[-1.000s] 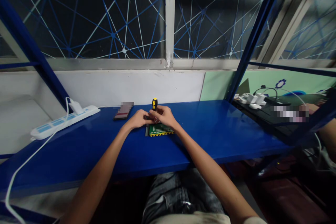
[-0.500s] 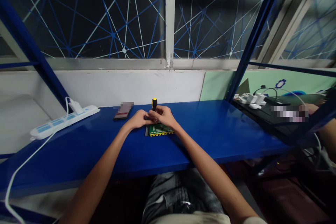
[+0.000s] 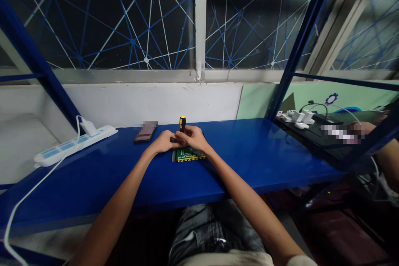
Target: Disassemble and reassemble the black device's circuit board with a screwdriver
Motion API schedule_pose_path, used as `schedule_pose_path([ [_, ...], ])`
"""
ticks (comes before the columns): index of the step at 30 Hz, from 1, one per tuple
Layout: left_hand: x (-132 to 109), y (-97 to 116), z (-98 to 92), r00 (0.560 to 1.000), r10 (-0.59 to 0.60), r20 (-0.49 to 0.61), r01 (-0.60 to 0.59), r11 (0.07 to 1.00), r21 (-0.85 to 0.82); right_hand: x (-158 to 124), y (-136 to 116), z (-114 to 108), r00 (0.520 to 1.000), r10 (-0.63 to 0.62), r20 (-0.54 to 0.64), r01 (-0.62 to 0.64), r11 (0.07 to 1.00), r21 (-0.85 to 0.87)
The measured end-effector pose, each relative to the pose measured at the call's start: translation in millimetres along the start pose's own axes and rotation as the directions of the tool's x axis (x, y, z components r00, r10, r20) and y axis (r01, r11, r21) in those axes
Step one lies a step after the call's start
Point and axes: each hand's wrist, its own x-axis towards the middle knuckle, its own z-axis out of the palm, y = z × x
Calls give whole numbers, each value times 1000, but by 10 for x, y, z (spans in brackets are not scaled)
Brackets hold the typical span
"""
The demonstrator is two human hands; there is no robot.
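Screwdriver (image 3: 182,123) upright over the circuit board (image 3: 191,156) on the worktop (image 3: 249,158); fingers of the right hand (image 3: 195,138) pinching it; left hand (image 3: 162,142) at the board, its fingers' grip cannot be told.

The right hand (image 3: 195,138) grips an upright screwdriver (image 3: 182,123).

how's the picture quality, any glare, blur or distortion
Head view: dim light, soft sheen on the blue table; head view: the other person's arm smeared at the right edge; head view: phone masked by pixel blocks; head view: detail on the green board unclear.
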Motion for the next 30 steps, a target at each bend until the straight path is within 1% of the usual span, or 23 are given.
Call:
schedule_pose_path([
  [5, -9, 27, 8, 1000, -24, -11, 24, 1000, -8, -9, -18, -5, 1000, -9, -14, 9, 1000, -19],
  [11, -18, 18, -22, 999, 14, 42, -14, 1000, -14, -17, -41, -12, 1000, -1, -13, 1, 1000, -19],
  [16, -11, 4, -6, 1000, -20, -13, 20, 1000, 19, -12, -27, -11, 1000, -13, -7, 13, 1000, 0],
  [21, -18, 37, -8, 999, 24, 30, -23, 1000, -19, -16, -26, -15, 1000, -11, -9, 11, 1000, 5],
  [26, -17, 56, 1, 999, -27, -24, 27, 1000, 3, -11, -17, -21, 1000, -19, -16, 19, 1000, 1],
  [30, -20, 59, -3, 1000, 4, -1, -4, 1000, 5, 3, 28, -3, 1000, -20, -21, 20, 1000, 7],
])
